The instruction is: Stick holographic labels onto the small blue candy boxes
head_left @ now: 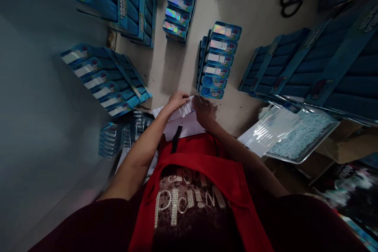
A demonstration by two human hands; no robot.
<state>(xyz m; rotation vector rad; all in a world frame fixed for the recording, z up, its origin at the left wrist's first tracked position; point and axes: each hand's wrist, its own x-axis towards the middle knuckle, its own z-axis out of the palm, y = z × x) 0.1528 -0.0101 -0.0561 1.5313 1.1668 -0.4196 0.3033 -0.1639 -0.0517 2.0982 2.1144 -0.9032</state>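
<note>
In front of my red apron (189, 147) is a sheet of white labels (184, 120), marked off in pale rows. My left hand (177, 100) grips its upper edge, thumb and fingers closed together. At the upper right corner, my right hand (205, 112) has its fingers pinched on the same sheet; whether a single label is between the fingertips is too dark to see. Just beyond my right hand stands a row of small blue tins (217, 61). Most carry white stickers on top, while the two nearest show a bare blue circle.
Blue display boxes of tins stand at the left (109, 78), far back (180, 4) and right (295, 59). Black scissors (292, 2) lie at the back right. A metal tray (307, 136) of small pale-blue pieces sits lower right, partly under clear plastic. A wall (44, 106) borders the left.
</note>
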